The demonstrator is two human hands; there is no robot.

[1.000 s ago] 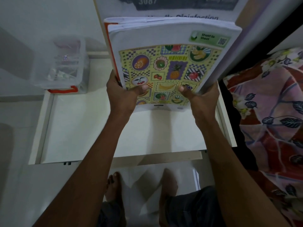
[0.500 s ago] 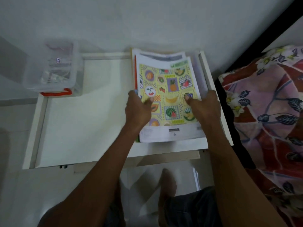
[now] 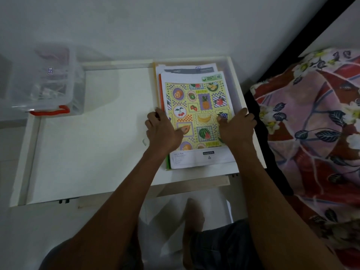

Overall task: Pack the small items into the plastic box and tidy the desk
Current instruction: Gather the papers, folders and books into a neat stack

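Observation:
A stack of books and papers, topped by a notebook with a fruit-pattern cover, lies flat on the right part of the white desk. My left hand grips the stack's left edge, thumb on the cover. My right hand grips the right edge, thumb also on the cover. The clear plastic box with an orange handle stands at the desk's far left corner, small items dimly visible inside.
A bed with a red and pink floral cover borders the desk on the right. A white wall runs behind the desk. My feet and white floor show below the desk's front edge.
The stack was held up tilted toward me; both hands have lowered it flat onto the right side of the desk and still hold its edges.

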